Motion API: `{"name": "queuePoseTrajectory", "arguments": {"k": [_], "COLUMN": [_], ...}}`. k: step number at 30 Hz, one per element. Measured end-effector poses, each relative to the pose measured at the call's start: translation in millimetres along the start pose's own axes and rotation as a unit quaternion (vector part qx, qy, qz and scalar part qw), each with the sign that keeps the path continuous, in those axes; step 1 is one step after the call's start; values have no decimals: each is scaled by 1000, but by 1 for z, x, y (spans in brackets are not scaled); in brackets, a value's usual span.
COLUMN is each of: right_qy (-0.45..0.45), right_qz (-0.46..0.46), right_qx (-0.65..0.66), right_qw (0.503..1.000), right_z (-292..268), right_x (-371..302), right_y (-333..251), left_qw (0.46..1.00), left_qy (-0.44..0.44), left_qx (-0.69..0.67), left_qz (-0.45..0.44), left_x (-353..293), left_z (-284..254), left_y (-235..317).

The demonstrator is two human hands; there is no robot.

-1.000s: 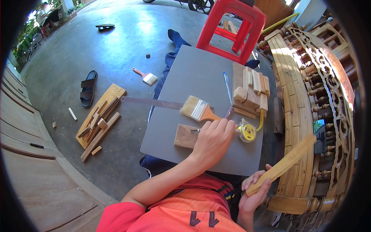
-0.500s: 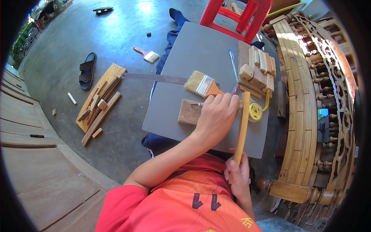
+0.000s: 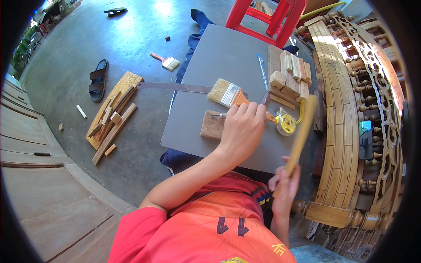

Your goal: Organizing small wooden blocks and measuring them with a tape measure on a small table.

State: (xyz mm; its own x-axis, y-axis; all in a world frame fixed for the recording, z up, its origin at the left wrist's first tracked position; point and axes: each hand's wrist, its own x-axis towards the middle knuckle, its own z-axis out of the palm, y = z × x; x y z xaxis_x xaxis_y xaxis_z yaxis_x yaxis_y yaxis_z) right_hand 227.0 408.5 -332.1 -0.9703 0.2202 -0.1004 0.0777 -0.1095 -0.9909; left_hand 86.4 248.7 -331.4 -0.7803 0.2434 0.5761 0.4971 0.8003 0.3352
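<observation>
My left hand [image 3: 243,127] is closed round a chisel-like tool; its thin metal shaft [image 3: 218,115] points left over a wooden block [image 3: 212,127] on a grey board. The fingers hide most of its handle. A wide paintbrush [image 3: 226,93] with pale bristles and an orange handle lies just beyond, partly behind the fingers. My right hand [image 3: 285,184] grips the lower end of a wooden stick [image 3: 302,136], whose upper end is blurred. To the left of that stick sits a yellow tape measure [image 3: 286,124] in a clear case.
On the grey board [image 3: 232,48] lie a blue pen [image 3: 262,70] and stacked wood blocks [image 3: 291,74]. A dark flat strip [image 3: 173,87] spans to a plank with wood scraps [image 3: 115,118]. A red stool [image 3: 267,22] and a wooden bench [image 3: 337,131] stand nearby; a sandal [image 3: 98,81] lies leftward.
My right hand and the wooden stick have swung to the right, away from the right side of my left hand. My left hand has shifted slightly left, still closed on the tool.
</observation>
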Motion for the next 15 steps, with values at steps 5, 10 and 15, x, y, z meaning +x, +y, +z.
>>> {"name": "queuePoseTrajectory", "arguments": {"k": [5, 10, 15], "right_qy": [78, 62, 102], "right_qz": [-70, -66, -125], "right_qx": [106, 95, 74], "right_qw": [989, 991, 984], "right_z": [-2, -8, -15], "right_x": [12, 8, 14], "right_y": [-9, -2, -15], "left_qw": [998, 994, 996], "left_qy": [4, -3, -1], "left_qx": [-69, -105, -89], "left_qz": [9, 29, 22], "left_x": [8, 8, 9], "left_z": [-9, -4, -6], "left_y": [19, 19, 14]}}
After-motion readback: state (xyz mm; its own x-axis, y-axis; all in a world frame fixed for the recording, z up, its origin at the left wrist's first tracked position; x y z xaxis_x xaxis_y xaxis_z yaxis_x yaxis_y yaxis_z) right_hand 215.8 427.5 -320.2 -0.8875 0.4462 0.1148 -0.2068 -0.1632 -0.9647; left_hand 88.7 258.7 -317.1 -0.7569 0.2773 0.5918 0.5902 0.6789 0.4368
